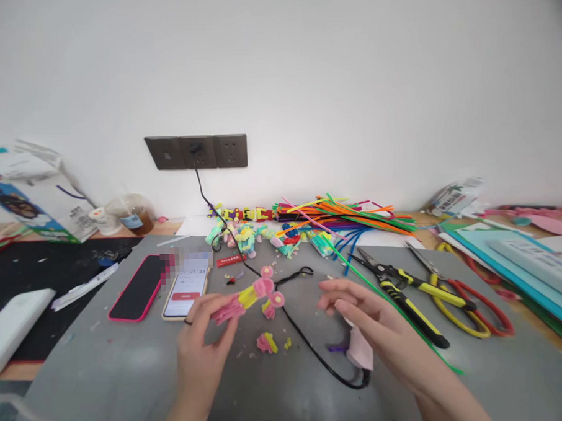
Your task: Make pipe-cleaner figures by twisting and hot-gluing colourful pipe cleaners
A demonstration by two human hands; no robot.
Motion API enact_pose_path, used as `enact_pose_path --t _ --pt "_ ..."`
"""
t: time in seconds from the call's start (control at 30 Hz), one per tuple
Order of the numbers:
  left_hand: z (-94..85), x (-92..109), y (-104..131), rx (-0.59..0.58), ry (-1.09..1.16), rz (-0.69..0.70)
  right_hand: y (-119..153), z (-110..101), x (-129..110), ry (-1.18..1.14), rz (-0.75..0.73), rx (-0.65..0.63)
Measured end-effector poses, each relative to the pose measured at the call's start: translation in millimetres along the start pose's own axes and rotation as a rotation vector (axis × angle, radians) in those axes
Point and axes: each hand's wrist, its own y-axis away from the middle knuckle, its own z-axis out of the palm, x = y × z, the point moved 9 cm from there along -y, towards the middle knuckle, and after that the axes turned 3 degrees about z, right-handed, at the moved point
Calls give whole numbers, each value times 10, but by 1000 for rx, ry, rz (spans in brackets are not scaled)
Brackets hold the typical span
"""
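Note:
In my left hand [205,335], a pink and yellow pipe-cleaner figure [248,296] is pinched between thumb and fingers. It has round pink loops at its far end and leans up to the right. My right hand [367,312] hovers to the right of the figure, thumb and fingers apart, with nothing visible between them. Partly behind that hand lies a pale pink corded device [360,351]; its kind is hard to make out. A small pink and yellow fuzzy piece [267,342] rests on the grey mat [143,378] below the figure.
A black cord runs from the wall socket [196,152] across the mat. Colored pipe cleaners [356,214] and fuzzy pieces are heaped at the back. Pliers [413,313] and scissors [484,316] lie at right. Two phones [136,291] and a drink cup [135,217] are at left.

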Motion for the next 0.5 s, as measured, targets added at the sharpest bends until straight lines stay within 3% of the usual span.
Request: enact_pose_path --t 0.17,0.27,0.37,0.5 --pt "-157 -260 110 -7 -120 -64 119 -519 110 126 6 228" --pt "-178 -466 256 2 -109 -218 233 -866 177 191 15 414" --pt "-141 -660 429 23 -64 -399 371 -1144 211 247 25 588" --pt "-37 -739 521 -21 -82 -427 548 -1337 137 311 -34 718"
